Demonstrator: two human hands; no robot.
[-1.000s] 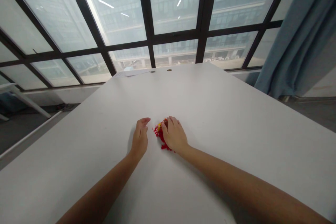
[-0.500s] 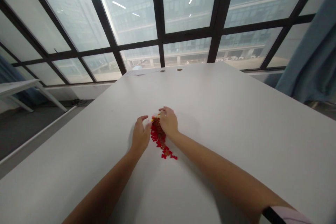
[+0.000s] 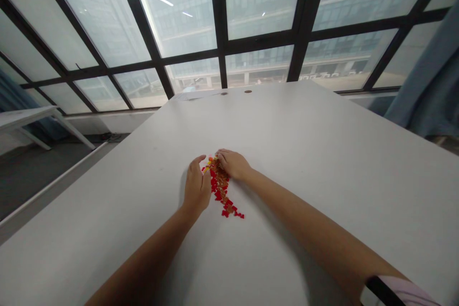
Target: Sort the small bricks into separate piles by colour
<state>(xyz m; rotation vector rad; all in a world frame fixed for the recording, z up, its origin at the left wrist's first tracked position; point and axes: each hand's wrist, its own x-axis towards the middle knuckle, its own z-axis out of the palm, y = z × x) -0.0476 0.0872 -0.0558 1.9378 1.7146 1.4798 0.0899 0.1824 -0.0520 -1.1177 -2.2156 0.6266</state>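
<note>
A heap of small red and brown pieces, with a few yellow and orange ones at its far end, lies on the white table. They are too small for me to tell their kind. My left hand cups the heap's left side, its thumb and fingers apart and nothing seen in it. Against the far right side of the heap rests my right hand, with its fingers stretched over the top edge of the pieces. Its fingertips are partly hidden among them. A tail of red pieces trails toward me.
Two round table inserts and a pale flat sheet are at the far end of the table. Large windows stand behind it. Another white table is at the left, and a blue curtain hangs at the right.
My right hand has turned and lies lower and flatter along the heap's right side. My left hand has shifted slightly right, closer against the pieces. The view has tilted slightly.
</note>
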